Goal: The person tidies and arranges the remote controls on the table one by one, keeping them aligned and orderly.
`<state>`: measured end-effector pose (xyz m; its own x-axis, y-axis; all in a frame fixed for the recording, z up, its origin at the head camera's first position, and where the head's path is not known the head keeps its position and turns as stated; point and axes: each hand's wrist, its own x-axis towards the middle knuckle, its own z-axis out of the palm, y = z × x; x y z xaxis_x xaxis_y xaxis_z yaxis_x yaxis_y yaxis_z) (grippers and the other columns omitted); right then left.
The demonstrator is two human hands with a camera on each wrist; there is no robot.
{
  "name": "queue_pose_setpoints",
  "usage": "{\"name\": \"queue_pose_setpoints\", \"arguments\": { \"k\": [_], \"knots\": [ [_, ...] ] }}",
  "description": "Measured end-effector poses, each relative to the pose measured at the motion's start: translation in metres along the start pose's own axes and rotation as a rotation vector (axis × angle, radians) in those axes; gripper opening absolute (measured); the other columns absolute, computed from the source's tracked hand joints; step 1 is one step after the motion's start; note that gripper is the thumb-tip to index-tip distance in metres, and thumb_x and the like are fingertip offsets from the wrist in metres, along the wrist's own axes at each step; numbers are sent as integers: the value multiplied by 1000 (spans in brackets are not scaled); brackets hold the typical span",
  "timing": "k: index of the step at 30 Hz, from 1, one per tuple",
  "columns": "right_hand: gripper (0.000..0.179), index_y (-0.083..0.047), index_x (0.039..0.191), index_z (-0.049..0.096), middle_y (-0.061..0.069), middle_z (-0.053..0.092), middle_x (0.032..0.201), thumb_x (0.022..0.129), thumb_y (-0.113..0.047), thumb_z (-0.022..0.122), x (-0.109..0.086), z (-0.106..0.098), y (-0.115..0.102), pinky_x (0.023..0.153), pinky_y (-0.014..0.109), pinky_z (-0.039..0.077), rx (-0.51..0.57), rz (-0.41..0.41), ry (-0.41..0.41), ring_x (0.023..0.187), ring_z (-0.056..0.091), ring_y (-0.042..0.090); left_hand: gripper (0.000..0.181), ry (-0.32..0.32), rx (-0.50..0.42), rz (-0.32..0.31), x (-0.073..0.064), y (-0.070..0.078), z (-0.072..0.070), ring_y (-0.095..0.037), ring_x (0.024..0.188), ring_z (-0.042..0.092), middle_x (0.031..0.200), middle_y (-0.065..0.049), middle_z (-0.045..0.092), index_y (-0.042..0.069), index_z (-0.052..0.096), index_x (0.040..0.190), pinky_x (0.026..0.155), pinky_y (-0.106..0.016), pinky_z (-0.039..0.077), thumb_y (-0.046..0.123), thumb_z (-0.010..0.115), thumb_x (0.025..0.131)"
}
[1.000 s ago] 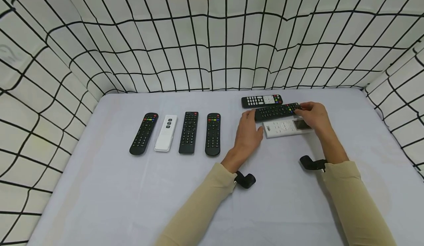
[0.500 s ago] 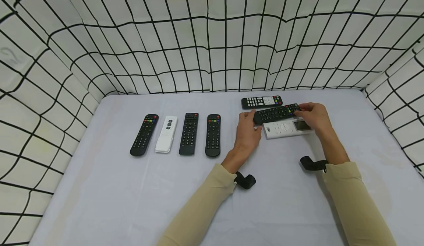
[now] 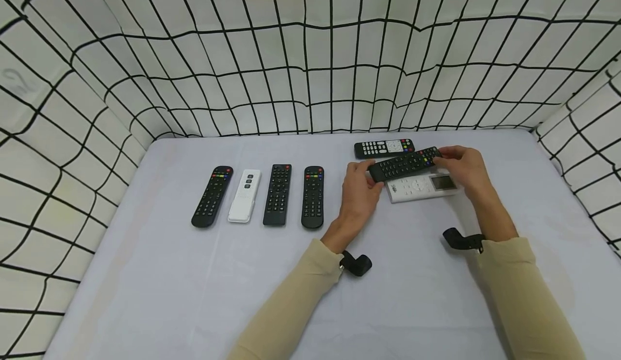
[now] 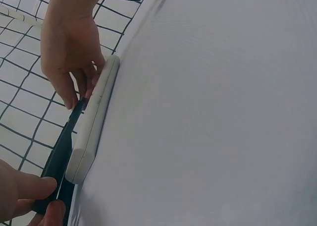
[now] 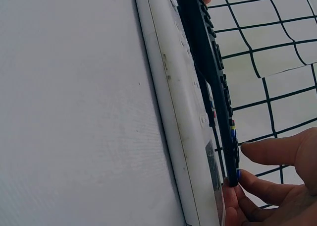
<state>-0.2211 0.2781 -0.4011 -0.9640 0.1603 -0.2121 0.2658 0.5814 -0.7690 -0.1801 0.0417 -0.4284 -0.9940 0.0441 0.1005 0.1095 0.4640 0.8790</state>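
Observation:
Both hands hold one black remote control (image 3: 405, 165) by its two ends, tilted with its right end farther back. My left hand (image 3: 358, 192) pinches the left end between thumb and fingers; the left wrist view shows this grip on the remote's dark edge (image 4: 60, 154). At the other end, near the coloured buttons, my right hand (image 3: 466, 170) pinches it with thumb and fingertips. Just in front of it lies a white remote with a display (image 3: 421, 187), seen edge-on in the right wrist view. Behind it is another black remote with white buttons (image 3: 384, 148).
To the left stand a black remote (image 3: 212, 196), a white remote (image 3: 245, 195), a slim black remote (image 3: 277, 194) and a rounded black remote (image 3: 312, 197) in a row on the white table (image 3: 194, 284). A black wire grid (image 3: 331, 69) rises along the table's back and sides.
The held black remote has risen slightly off the table and tilted more, its left end shifting a little left and nearer. Both hands moved with it; the other remotes stayed put.

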Motion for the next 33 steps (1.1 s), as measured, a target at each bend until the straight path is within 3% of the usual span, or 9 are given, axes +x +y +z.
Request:
{"name": "queue_pose_setpoints", "arguments": {
  "k": [6, 16, 23, 29, 33],
  "knots": [
    [50, 4, 146, 54, 21, 55, 139, 105, -24, 60, -2, 1, -2, 90, 27, 42, 14, -23, 39, 117, 52, 23, 56, 11, 36, 13, -4, -3, -2, -17, 91, 67, 125, -15, 59, 7, 62, 141, 75, -20, 51, 3, 80, 88],
    [48, 2, 146, 54, 10, 55, 133, 104, -19, 63, -6, 6, -8, 83, 10, 54, 139, -95, 55, 88, 60, -7, 57, -32, 59, 35, -16, -8, -12, -15, 89, 64, 121, -12, 56, 14, 62, 142, 71, -19, 47, 10, 82, 89],
    [49, 8, 147, 50, 1, 51, 123, 104, -12, 62, -11, 9, -12, 86, 8, 55, 273, -139, 3, 90, 64, -8, 57, -83, -41, 27, -22, -6, -17, -18, 94, 67, 119, -15, 54, 11, 63, 137, 79, -15, 56, 3, 84, 85],
    [51, 5, 148, 50, 1, 51, 124, 103, -14, 63, -13, 13, -19, 86, 8, 55, 285, -164, -8, 90, 64, -7, 57, -117, -107, 33, -31, -4, -23, -22, 108, 65, 123, -17, 56, 2, 60, 133, 88, -20, 60, -1, 85, 82],
    [52, 4, 149, 49, 1, 52, 125, 103, -17, 64, -13, 16, -24, 86, 8, 55, 290, -170, -8, 91, 64, -5, 60, -122, -109, 21, -35, -2, -24, -21, 108, 63, 123, -17, 58, 3, 59, 134, 90, -23, 60, 0, 86, 81]
  ]
}}
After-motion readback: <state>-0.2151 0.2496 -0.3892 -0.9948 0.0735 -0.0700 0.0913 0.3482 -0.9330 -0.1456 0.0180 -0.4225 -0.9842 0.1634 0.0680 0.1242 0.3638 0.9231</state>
